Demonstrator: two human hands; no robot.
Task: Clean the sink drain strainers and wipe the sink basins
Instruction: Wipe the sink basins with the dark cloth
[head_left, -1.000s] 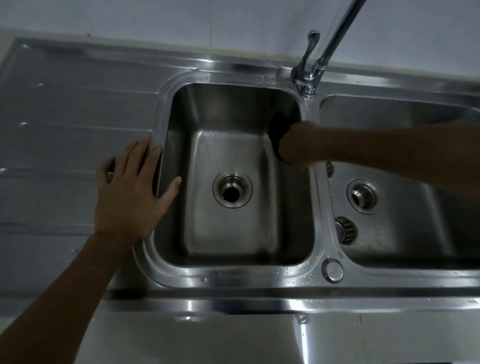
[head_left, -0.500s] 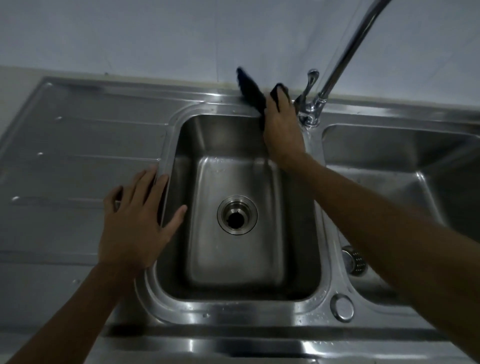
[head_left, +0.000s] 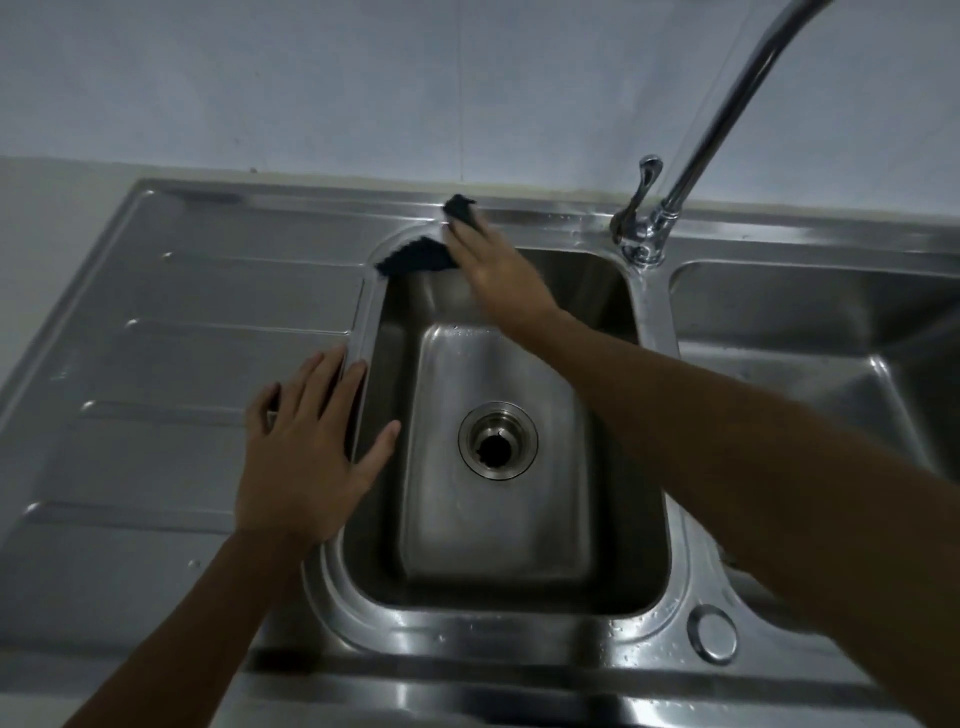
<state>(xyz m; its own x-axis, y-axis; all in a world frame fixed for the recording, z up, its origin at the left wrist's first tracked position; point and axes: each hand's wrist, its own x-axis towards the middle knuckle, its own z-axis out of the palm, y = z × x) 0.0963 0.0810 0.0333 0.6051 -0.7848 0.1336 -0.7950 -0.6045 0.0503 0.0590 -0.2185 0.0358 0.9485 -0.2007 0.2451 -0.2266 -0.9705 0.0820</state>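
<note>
From the head view, the right hand (head_left: 498, 275) presses a dark cloth (head_left: 415, 257) onto the far left corner of the left basin (head_left: 498, 519), fingers closed over it; the cloth pokes out left of and beyond the fingertips. The left hand (head_left: 306, 457) lies flat and spread on the rim, empty. The drain (head_left: 497, 439) sits between the forearms, below the right hand. The faucet (head_left: 649, 228) stands to its right.

kitchen: stainless steel double-bowl sink (head_left: 498, 631); ribbed drainboard (head_left: 182, 338) left of it, swivel tap (head_left: 675, 197) at its back rim between the bowls, plain pale wall (head_left: 363, 78) behind it.
</note>
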